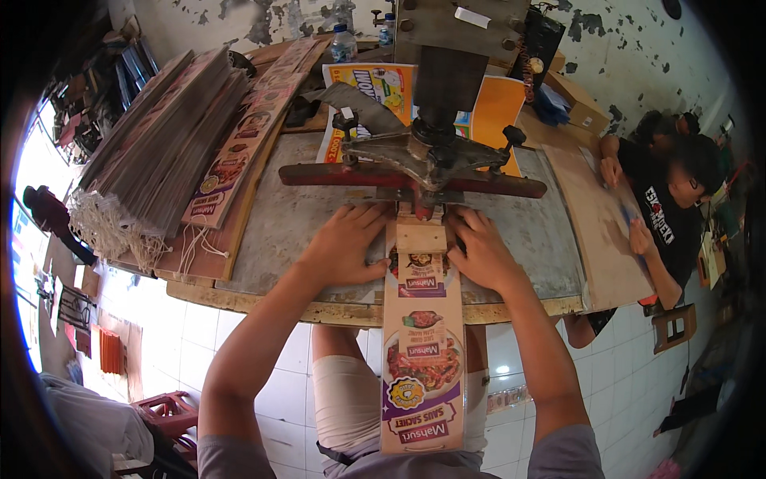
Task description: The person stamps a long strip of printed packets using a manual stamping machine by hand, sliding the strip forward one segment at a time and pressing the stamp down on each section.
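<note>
One table (263,231), grey top. One press (435,88) over it, red-brown crossbar (343,176) blocking part of the rear. One bundle of printed strips (159,128) at left, too tight to count, white strings (120,219) at near end. Co-worker (670,219) at right, white lettering on black shirt. One beige printed strip (423,331) runs from near the crossbar, between the hands, over the table's near edge: food pictures, repeated red label, purple band, yellow badge, lettering upside down. Two hands, neither clenched: left hand (349,246) lies flat, thumb at strip's left edge; right hand (484,249) lies flat, thumb at right edge. One pale wooden block (421,238) on strip. At least two bottles (344,45) behind.
</note>
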Tool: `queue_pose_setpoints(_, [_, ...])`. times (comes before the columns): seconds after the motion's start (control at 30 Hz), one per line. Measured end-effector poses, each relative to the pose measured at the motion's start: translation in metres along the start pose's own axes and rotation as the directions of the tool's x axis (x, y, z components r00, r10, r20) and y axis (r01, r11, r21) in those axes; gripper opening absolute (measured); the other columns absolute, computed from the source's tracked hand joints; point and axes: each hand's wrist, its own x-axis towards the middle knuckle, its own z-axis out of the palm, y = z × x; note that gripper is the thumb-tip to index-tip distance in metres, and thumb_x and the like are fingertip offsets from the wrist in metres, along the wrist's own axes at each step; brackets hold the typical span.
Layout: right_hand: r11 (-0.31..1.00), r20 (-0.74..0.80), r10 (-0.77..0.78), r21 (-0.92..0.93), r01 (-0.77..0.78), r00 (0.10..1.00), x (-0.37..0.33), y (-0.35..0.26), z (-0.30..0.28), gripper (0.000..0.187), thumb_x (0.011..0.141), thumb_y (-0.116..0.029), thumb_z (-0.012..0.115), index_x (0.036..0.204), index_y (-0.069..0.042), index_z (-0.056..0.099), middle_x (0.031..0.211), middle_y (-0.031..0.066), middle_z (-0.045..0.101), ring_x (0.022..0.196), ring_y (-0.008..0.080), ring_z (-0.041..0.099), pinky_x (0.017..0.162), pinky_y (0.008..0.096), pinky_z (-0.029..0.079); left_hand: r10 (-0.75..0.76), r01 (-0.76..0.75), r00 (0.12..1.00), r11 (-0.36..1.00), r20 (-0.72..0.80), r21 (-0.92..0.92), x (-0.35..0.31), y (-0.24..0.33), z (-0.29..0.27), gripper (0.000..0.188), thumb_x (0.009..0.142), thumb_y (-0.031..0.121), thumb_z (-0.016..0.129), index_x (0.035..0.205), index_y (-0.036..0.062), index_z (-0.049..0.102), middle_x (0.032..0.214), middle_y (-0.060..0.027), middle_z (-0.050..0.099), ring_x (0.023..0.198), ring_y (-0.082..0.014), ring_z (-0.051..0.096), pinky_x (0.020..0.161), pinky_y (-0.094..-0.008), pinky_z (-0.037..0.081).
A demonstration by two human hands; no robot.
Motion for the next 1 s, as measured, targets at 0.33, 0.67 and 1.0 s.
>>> queue_pose_setpoints(0.33, [0.999,0.005,0.004,-0.032,-0.004,1.0,0.0,-0.001,-0.001,0.047,0.095,-0.023,0.065,0.13,0.007,0.067,0.148,0.0212,0.055,0.136,0.04,0.052,0.117,0.0518,0.043,0.015,-0.015,1.0,0.999,0.005,0.035,0.001,0.0,-0.001,0.086,0.086,0.053,0.065,0.149,-0.0051,0.056,0.155,-0.0253,0.055,0.146,-0.039,0.049,0.122,-0.0517,0.037])
queue_pose_setpoints(0.67, [0.922,-0.093,0.109,0.381,-0.066,0.99,-0.013,0.0,-0.002,0.044,0.101,-0.023,0.066,0.137,0.001,0.062,0.145,0.022,0.058,0.132,0.0425,0.056,0.115,0.0521,0.044,-0.22,0.196,0.973,0.947,-0.071,-0.256,-0.037,0.025,-0.021,0.075,0.093,0.041,0.069,0.149,-0.0055,0.055,0.153,-0.0253,0.058,0.138,-0.0406,0.058,0.116,-0.052,0.044])
queue_pose_setpoints(1.0, [0.86,-0.185,0.241,0.495,-0.121,0.953,-0.008,-0.077,0.005,0.035,0.093,-0.01,0.084,0.116,-0.003,0.058,0.134,0.0166,0.07,0.104,0.0351,0.071,0.086,0.0427,0.057,0.093,-0.585,0.776,-0.267,-0.624,-0.766,-0.143,0.192,-0.151,0.055,0.098,0.053,0.07,0.123,0.0045,0.08,0.078,-0.0075,0.073,0.053,-0.0163,0.064,0.045,-0.0351,0.038])
